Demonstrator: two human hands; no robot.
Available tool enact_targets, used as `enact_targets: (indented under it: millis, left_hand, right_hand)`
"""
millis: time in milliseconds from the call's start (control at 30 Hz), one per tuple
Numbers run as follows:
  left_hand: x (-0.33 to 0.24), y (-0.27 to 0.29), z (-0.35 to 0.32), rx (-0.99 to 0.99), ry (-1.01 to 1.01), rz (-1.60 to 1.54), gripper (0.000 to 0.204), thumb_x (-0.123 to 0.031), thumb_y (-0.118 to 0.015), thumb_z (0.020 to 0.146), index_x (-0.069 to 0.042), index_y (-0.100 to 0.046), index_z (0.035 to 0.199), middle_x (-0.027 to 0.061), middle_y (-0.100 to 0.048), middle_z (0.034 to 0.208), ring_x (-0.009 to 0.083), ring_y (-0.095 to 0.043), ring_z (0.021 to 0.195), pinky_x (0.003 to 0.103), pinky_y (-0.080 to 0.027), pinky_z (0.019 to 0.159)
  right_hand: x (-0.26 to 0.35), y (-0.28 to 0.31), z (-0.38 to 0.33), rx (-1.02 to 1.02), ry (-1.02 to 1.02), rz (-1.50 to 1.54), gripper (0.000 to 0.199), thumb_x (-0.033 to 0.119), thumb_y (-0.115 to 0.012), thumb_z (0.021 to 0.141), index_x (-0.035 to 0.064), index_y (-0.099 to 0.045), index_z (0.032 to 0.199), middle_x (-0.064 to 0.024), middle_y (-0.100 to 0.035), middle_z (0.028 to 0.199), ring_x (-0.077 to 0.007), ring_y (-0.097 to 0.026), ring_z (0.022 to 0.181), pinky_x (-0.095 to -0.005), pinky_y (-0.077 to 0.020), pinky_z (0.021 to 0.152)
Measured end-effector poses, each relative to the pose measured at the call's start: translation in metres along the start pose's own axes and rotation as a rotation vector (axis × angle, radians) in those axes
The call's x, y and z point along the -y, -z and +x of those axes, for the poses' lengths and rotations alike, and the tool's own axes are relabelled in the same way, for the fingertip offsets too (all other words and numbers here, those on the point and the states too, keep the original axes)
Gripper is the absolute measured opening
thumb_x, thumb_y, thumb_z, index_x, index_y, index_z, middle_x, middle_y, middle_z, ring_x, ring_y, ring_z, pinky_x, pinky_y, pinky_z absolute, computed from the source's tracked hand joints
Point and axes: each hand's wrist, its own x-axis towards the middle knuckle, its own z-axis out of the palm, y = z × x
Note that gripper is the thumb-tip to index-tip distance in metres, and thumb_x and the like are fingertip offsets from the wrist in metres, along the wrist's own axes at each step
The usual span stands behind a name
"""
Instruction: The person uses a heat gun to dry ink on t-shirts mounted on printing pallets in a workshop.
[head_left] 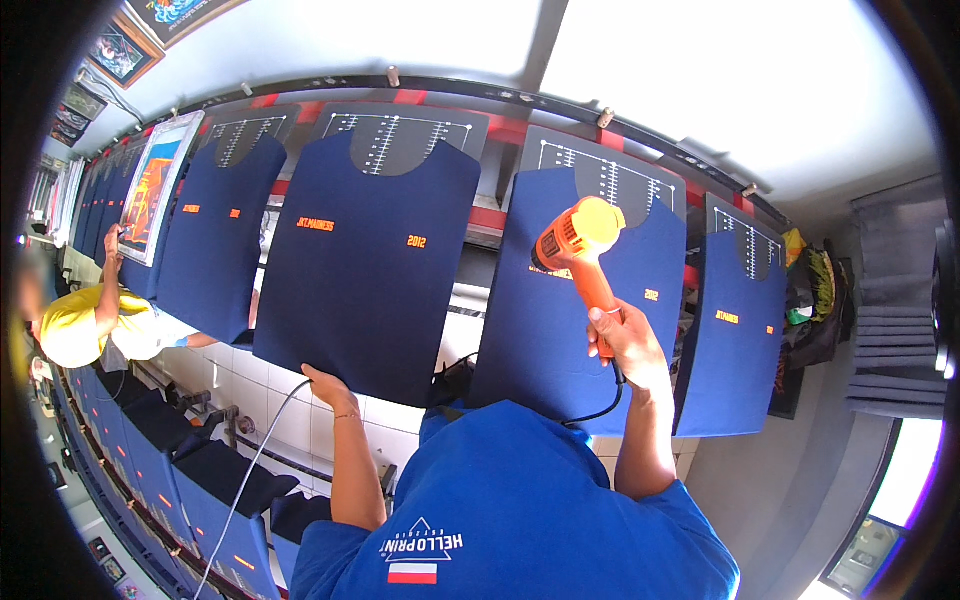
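**One heat gun raised at a row of navy shirts**

One orange heat gun [578, 240] is gripped by its handle in the right hand [622, 340], fingers wrapped fully around it. The nozzle points left and slightly down, in front of the navy shirt on the third board [570, 330], close to that shirt's small orange print. A black cord [598, 412] drops from the handle base toward the person's blue top [520, 510].

The left hand [325, 385] pinches the lower hem of the neighbouring navy shirt [365, 270], fingers closed on the fabric edge. That shirt is stretched over a dark board with white ruler marks showing at the neck, and carries two small orange prints across the chest.

More navy shirts on like boards hang on either side, along a curved black rail [480, 92]. A thin white cable [250, 465] runs down below the left hand.

At far left another person in a yellow top [85, 320] reaches up to a framed screen with an orange picture [155, 190].
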Motion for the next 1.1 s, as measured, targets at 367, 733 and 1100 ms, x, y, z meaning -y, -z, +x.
enact_targets:
  millis: [367,733,1100]
  left_hand:
    - [0.0,-0.001,0.001,-0.026,0.002,0.024,0.074,-0.052,-0.034,0.101,0.016,-0.055,0.123,0.022,-0.061,0.125,0.0329,-0.061,0.108,0.035,-0.049,0.095]
    - [-0.001,-0.001,0.0,-0.025,0.021,-0.004,0.074,-0.052,-0.035,0.101,0.016,-0.052,0.126,0.0218,-0.059,0.128,0.0334,-0.06,0.111,0.035,-0.047,0.097]
    - [-0.002,-0.002,-0.001,-0.024,0.009,-0.016,0.074,-0.05,-0.036,0.101,0.017,-0.051,0.126,0.023,-0.057,0.13,0.0335,-0.059,0.113,0.035,-0.047,0.098]
  right_hand:
    - [-0.001,-0.003,-0.002,0.011,0.033,0.004,0.036,0.037,-0.065,0.094,0.0016,-0.058,0.094,-0.0006,-0.056,0.068,-0.0087,-0.057,0.058,-0.0228,-0.0434,0.049]
    - [0.002,0.002,-0.003,0.003,-0.026,-0.016,0.031,0.032,-0.065,0.095,0.002,-0.059,0.096,0.0001,-0.057,0.069,-0.0079,-0.057,0.057,-0.0218,-0.043,0.047]
    - [-0.004,0.008,-0.008,-0.033,-0.019,-0.061,0.033,0.034,-0.064,0.095,0.0013,-0.059,0.1,-0.0013,-0.058,0.071,-0.009,-0.059,0.059,-0.0223,-0.0444,0.048]
